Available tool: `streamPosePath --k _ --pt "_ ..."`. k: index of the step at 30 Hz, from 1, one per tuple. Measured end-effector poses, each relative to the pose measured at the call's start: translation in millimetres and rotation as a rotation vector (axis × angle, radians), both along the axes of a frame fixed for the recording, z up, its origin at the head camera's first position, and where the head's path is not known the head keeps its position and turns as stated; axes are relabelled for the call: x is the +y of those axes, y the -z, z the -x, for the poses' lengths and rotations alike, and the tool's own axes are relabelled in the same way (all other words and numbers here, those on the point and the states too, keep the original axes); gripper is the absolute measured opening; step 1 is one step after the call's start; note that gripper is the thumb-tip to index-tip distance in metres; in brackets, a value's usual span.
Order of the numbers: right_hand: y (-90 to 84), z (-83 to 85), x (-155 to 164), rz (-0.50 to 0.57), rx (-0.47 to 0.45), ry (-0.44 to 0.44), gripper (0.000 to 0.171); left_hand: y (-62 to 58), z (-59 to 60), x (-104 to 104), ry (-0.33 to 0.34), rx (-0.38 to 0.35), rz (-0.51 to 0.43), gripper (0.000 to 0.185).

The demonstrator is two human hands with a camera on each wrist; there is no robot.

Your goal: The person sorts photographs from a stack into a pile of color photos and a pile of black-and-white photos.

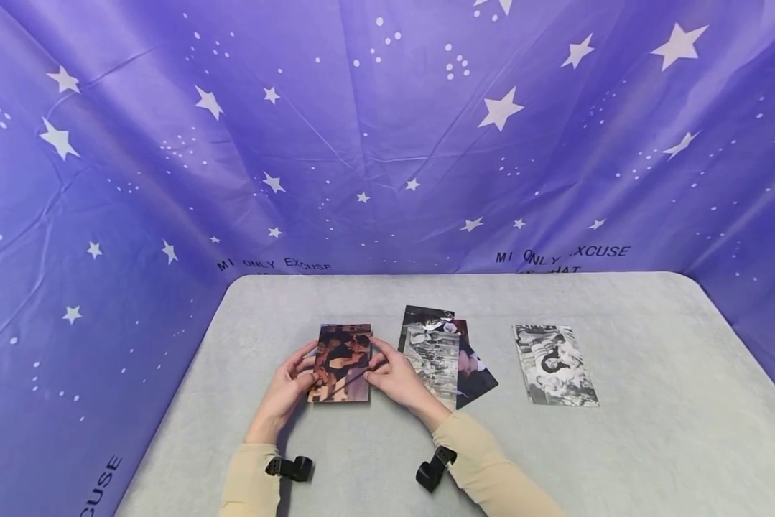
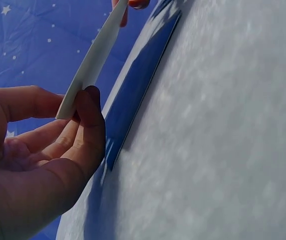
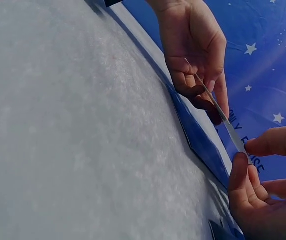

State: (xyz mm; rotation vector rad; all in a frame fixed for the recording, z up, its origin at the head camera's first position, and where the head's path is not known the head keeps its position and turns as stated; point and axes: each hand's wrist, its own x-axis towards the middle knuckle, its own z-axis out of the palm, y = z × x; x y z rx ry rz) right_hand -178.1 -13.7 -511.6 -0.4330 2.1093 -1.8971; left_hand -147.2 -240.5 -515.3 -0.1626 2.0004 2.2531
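Observation:
A colour photo [image 1: 342, 359] is held by both hands just above the grey table [image 1: 620, 459]. My left hand [image 1: 304, 372] pinches its left edge between thumb and fingers [image 2: 90, 107]. My right hand [image 1: 379, 366] pinches the right edge. In the left wrist view the photo [image 2: 95, 55] shows edge-on, raised and tilted. In the right wrist view the photo [image 3: 218, 112] spans between the left hand [image 3: 195, 50] and the right hand [image 3: 255, 170]. Directly beneath it another glossy photo [image 2: 137, 95] lies flat on the table.
A small overlapping pile of photos [image 1: 435, 355] lies just right of my right hand. A single black-and-white photo [image 1: 555, 365] lies further right. A purple star-printed cloth [image 1: 387, 143] walls in the table at the back and both sides.

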Motion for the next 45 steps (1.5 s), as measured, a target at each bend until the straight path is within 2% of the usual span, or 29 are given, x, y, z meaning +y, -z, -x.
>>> streamPosePath --k 5,12,20,29,38,40,45 --pt "3.4 2.9 -7 -0.021 0.022 0.008 0.07 0.0 2.2 -5 -0.021 -0.042 0.061 0.067" --pt "6.0 7.3 -15 -0.06 -0.005 0.019 0.069 1.8 5.2 -11 -0.041 -0.051 0.131 0.065" --pt "7.0 9.0 -18 -0.091 0.023 0.047 0.063 0.4 9.7 -13 -0.028 -0.011 0.203 0.063" --pt "9.7 10.8 -21 -0.104 0.02 0.052 0.061 -4.9 14.7 -14 -0.039 -0.008 0.395 0.058" --pt "6.8 11.6 -22 -0.076 -0.019 0.048 0.062 -6.9 17.2 -16 -0.014 -0.024 0.444 0.052" --pt "6.1 11.4 -21 -0.073 -0.025 0.049 0.062 -14.0 15.7 -14 -0.012 -0.026 0.45 0.05" --pt "2.8 9.5 -15 -0.022 -0.04 0.061 0.061 -16.6 14.6 -14 -0.012 -0.015 0.429 0.045"
